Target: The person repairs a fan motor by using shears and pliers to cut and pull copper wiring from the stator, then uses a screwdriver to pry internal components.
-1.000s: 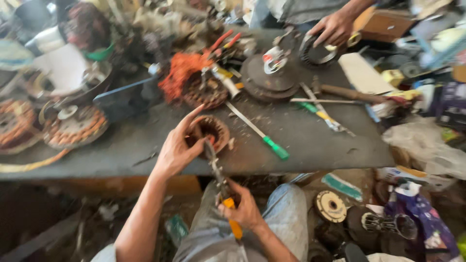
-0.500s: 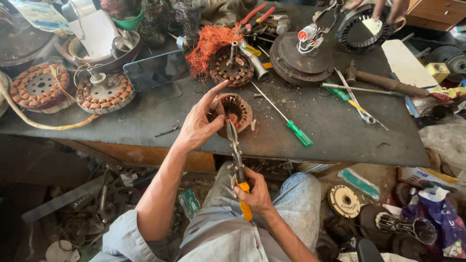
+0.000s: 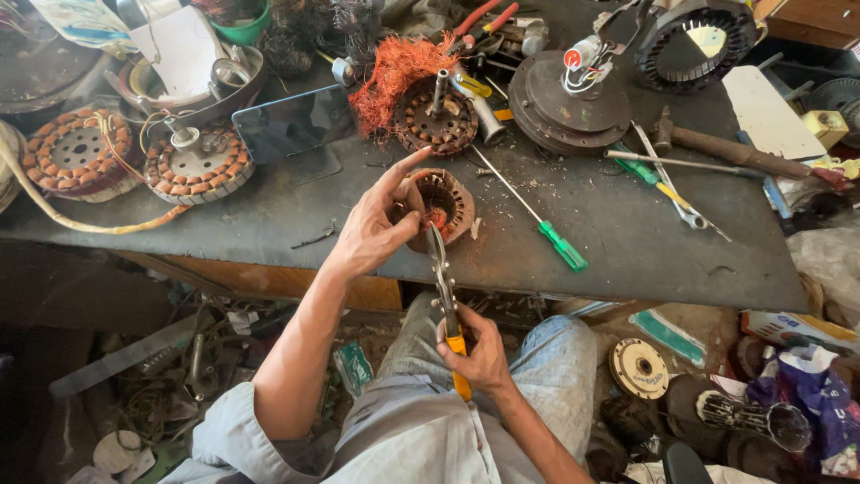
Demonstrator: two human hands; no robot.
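At the bench (image 3: 269, 211) edge, just before the green screwdriver (image 3: 563, 247), the left hand (image 3: 376, 229) grips the stator (image 3: 443, 204) while the right hand (image 3: 475, 350) closes on pliers (image 3: 441, 278) biting its winding; a slip could nick 1 finger.

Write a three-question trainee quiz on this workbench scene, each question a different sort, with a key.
1. True or false: the left hand steadies the small motor core on the workbench.
2. Which tool does the right hand hold? A) the hammer B) the pliers with orange grips C) the green-handled screwdriver
3. Fill in: the tangle of loose copper wire lies on the far side of the core, and its colour is ____.

Key: 1 true; 2 B; 3 orange.
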